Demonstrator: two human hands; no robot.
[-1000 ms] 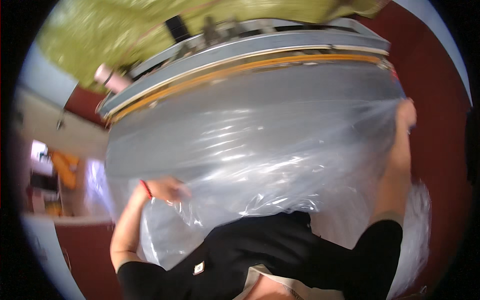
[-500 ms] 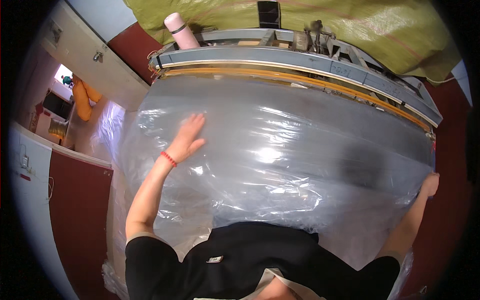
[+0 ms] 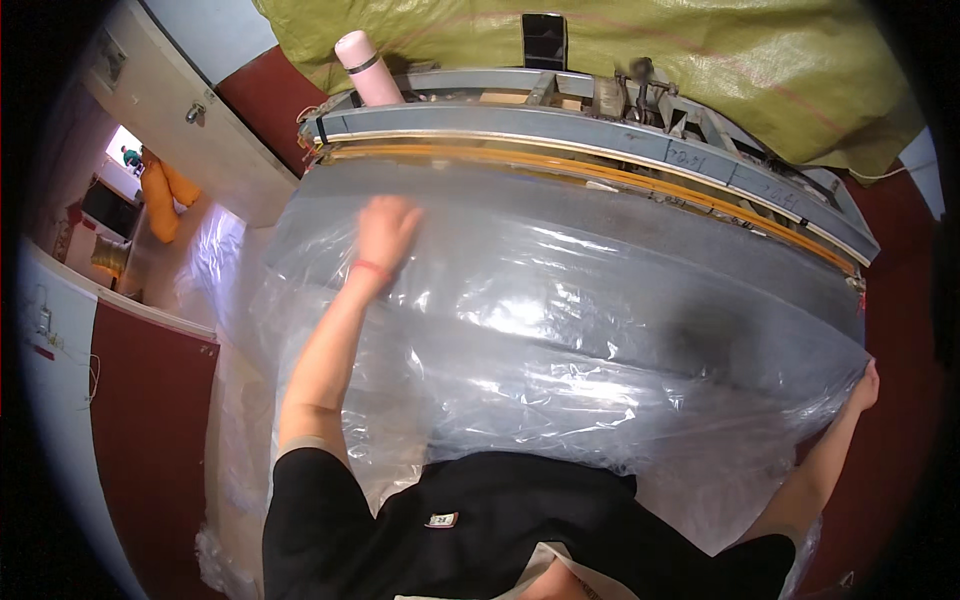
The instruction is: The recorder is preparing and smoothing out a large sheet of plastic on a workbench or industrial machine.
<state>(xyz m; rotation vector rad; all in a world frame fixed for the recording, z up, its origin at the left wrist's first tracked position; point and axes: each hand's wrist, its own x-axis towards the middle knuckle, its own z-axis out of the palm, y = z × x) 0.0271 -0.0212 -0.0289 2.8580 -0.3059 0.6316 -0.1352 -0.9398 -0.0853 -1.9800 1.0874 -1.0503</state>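
A broad sheet of clear plastic film (image 3: 560, 385), wrinkled and shiny, lies across the grey flat surface (image 3: 600, 205) in front of me. Over its far left part is my left hand (image 3: 388, 235), a red bead bracelet on the wrist. Motion blurs its fingers; they look bunched, and whether film is between them cannot be made out. At the far right, my right hand (image 3: 866, 385) is closed on the film's edge, which stretches taut in creases toward it.
Behind the surface runs a grey metal frame (image 3: 480, 122) with yellow-orange strips (image 3: 560, 160). A pink bottle (image 3: 368, 72) and a dark phone (image 3: 544, 42) stand along it, before a green-yellow woven sheet (image 3: 720, 60). A door (image 3: 190, 110) is at left; more film (image 3: 215, 250) lies on the floor.
My left hand has gone from flat and spread to bunched and moved slightly away from me. The film has shifted, with new creases running toward my right hand, which has dropped slightly.
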